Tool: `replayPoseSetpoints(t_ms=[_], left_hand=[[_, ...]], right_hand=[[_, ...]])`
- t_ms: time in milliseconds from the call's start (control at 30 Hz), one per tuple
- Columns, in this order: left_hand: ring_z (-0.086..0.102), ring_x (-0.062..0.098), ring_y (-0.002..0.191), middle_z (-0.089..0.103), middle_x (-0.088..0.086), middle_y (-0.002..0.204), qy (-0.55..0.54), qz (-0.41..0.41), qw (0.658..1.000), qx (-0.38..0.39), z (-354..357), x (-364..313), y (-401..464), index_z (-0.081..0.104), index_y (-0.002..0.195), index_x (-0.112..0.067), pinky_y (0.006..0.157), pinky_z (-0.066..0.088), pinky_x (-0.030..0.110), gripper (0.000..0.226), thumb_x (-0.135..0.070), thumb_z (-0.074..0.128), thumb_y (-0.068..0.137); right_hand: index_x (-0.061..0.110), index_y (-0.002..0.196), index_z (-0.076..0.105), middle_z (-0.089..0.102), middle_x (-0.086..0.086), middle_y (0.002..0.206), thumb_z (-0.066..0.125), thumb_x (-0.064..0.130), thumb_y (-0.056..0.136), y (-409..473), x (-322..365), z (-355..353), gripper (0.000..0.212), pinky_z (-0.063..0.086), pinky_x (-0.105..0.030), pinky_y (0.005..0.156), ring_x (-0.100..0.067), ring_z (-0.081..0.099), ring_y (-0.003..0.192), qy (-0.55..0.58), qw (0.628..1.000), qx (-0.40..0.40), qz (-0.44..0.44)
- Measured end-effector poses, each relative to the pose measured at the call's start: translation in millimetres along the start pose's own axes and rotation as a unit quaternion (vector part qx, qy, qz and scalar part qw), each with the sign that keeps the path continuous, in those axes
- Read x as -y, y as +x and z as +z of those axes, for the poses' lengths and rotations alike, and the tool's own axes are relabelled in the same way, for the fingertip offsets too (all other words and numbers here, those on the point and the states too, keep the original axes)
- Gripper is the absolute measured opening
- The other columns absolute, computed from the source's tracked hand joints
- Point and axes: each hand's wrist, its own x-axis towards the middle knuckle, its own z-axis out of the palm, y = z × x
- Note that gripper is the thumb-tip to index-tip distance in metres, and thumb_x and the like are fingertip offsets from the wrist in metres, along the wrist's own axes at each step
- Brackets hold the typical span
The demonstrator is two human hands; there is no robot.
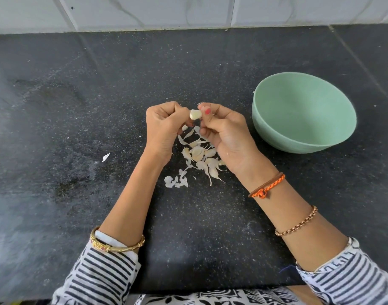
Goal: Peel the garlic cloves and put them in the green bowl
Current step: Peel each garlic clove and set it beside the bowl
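Clove in hand: one garlic clove [195, 114] is held above the black counter [78, 106], at about nine o'clock from the green bowl [303, 128] and near it; it looks pale and mostly bare, though I cannot tell whether any skin clings to its hidden side.
Left hand: the left hand [164, 126] has its fingers curled in, tips pinching the clove's left end.
Right hand: the right hand [224, 130] pinches the right end between thumb and forefinger, the other fingers folded under.
Pile below: unpeeled cloves and loose papery skins [198, 154] lie at six o'clock from the hands, directly beneath them.
Bowl: it sits at three o'clock from the hands and looks empty from here.
Stage: early, I judge, with the pile untouched.
Doing it well: keep one hand steady, lift the skin from the root end with a nail, turn the clove to check all sides, drop scraps on the pile, then carry the clove to three o'clock.
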Motion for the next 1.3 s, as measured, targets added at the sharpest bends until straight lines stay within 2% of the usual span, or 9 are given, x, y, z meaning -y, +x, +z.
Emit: replayPoseSetpoints(t_ms=[100, 300, 567, 700, 767, 933, 1067, 1200, 1300], left_hand=[[0.035, 0.002, 0.042, 0.046, -0.01, 0.04, -0.004, -0.014, 1.0, -0.015, 0.7, -0.1, 0.1, 0.05, 0.039, -0.02, 0.043, 0.027, 0.016, 0.026, -0.009, 0.048, 0.063], [0.032, 0.004, 0.044, 0.04, -0.01, 0.042, -0.042, -0.016, 0.998, -0.047, 0.5, 0.7, 1.7, 0.046, 0.038, -0.021, 0.043, 0.026, 0.017, 0.027, -0.01, 0.043, 0.063], [0.038, 0.004, 0.045, 0.046, -0.01, 0.046, -0.062, -0.005, 0.997, -0.053, 0.6, -0.7, 2.2, 0.049, 0.039, -0.022, 0.044, 0.03, 0.017, 0.029, -0.01, 0.043, 0.065], [0.035, 0.005, 0.043, 0.046, -0.008, 0.044, -0.053, -0.008, 0.997, -0.049, 1.6, 1.0, 2.1, 0.054, 0.041, -0.021, 0.042, 0.028, 0.018, 0.027, -0.011, 0.047, 0.065], [0.034, 0.008, 0.044, 0.045, -0.005, 0.045, -0.057, -0.013, 0.997, -0.044, 1.0, 3.0, 3.0, 0.056, 0.044, -0.018, 0.042, 0.029, 0.018, 0.025, -0.011, 0.049, 0.067], [0.037, 0.009, 0.048, 0.05, -0.001, 0.052, -0.062, -0.019, 0.997, -0.04, -0.9, 3.8, 4.1, 0.06, 0.052, -0.013, 0.043, 0.031, 0.019, 0.02, -0.011, 0.052, 0.07], [0.04, 0.002, 0.047, 0.054, -0.011, 0.05, -0.032, 0.01, 0.999, -0.038, 0.1, 3.9, 1.9, 0.063, 0.063, -0.012, 0.045, 0.032, 0.015, 0.023, -0.002, 0.057, 0.083], [0.053, -0.002, 0.063, 0.062, -0.009, 0.076, -0.023, 0.081, 0.996, -0.026, -2.2, 4.2, 1.0, 0.063, 0.087, -0.015, 0.055, 0.04, 0.012, 0.02, 0.004, 0.06, 0.084], [0.048, -0.001, 0.056, 0.065, -0.013, 0.069, -0.012, 0.098, 0.995, -0.001, -4.9, 3.9, 1.0, 0.067, 0.086, -0.015, 0.051, 0.038, 0.014, 0.014, -0.004, 0.061, 0.086]], right_hand=[[0.013, 0.079, 0.064, 0.063, 0.007, 0.058, 0.053, 0.002, 0.09, -1.1, -2.7, 1.1, 0.019, 0.047, -0.014, 0.054, 0.001, 0.053, 0.051, 0.018, 1.0, 0.012, 0.018], [0.015, 0.084, 0.065, 0.065, 0.004, 0.076, 0.064, 0.002, 0.084, -4.7, -8.6, -1.2, 0.013, 0.05, -0.016, 0.062, 0.001, 0.059, 0.068, -0.26, 0.947, 0.064, -0.176], [0.014, 0.096, 0.065, 0.066, 0.007, 0.085, 0.075, 0.007, 0.074, -4.2, -11.4, -0.8, 0.025, 0.052, -0.018, 0.069, -0.002, 0.063, 0.075, -0.257, 0.943, 0.028, -0.21], [0.014, 0.099, 0.068, 0.061, 0.009, 0.093, 0.077, 0.01, 0.072, -1.9, -16.8, -4.3, 0.029, 0.052, -0.023, 0.071, -0.01, 0.062, 0.083, -0.381, 0.861, -0.028, -0.336], [0.01, 0.096, 0.069, 0.062, 0.005, 0.091, 0.074, 0.009, 0.075, 0.0, -17.8, -5.8, 0.021, 0.051, -0.02, 0.068, -0.008, 0.061, 0.08, -0.381, 0.847, -0.046, -0.367], [0.011, 0.088, 0.064, 0.065, 0.005, 0.083, 0.069, 0.006, 0.081, -0.2, -12.8, -4.1, 0.01, 0.05, -0.017, 0.069, -0.002, 0.061, 0.075, -0.3, 0.91, -0.021, -0.285], [0.013, 0.084, 0.062, 0.067, 0.001, 0.081, 0.06, 0.004, 0.087, -1.5, -3.5, -2.5, 0.01, 0.049, -0.016, 0.066, 0.001, 0.062, 0.073, -0.149, 0.976, -0.008, -0.158], [0.011, 0.088, 0.063, 0.067, 0.002, 0.08, 0.058, 0.004, 0.089, 1.3, -1.5, -5.2, 0.009, 0.05, -0.018, 0.065, -0.002, 0.06, 0.069, -0.066, 0.991, -0.028, -0.109], [0.007, 0.092, 0.064, 0.067, -0.003, 0.082, 0.059, 0.004, 0.088, 0.8, -3.4, -5.4, 0.008, 0.052, -0.019, 0.066, -0.004, 0.059, 0.069, -0.103, 0.984, -0.057, -0.133]])
